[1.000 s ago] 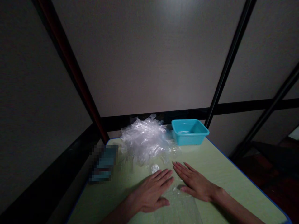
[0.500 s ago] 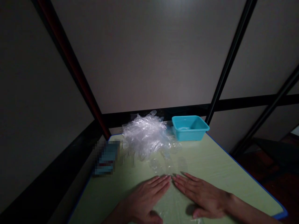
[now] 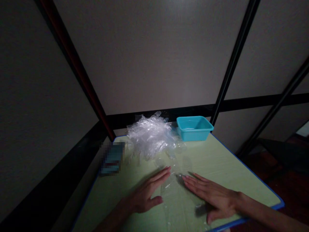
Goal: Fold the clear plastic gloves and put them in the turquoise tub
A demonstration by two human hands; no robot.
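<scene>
A clear disposable plastic glove (image 3: 173, 193) lies spread on the pale green table (image 3: 227, 167), its see-through fingers pointing toward the far side. My left hand (image 3: 148, 190) is at the glove's left edge, fingers stretched out together and thumb apart. On the other side, my right hand (image 3: 210, 195) has its fingers extended and thumb spread, over or beside the glove's right edge. Whether either palm touches the film, I cannot tell. Beyond the hands is a heaped pile of crumpled clear plastic gloves (image 3: 152, 133).
A turquoise plastic basin (image 3: 195, 129) stands at the back right, beside the pile. Something pixelated and bluish (image 3: 113, 158) rests by the left edge. Panelled wall (image 3: 159, 64) rises behind the table, and a dark piece of furniture (image 3: 285, 153) is at far right.
My hands have moved apart, the left one turning onto its edge with its thumb opening out. More of the glove shows between them. The view has shifted slightly.
</scene>
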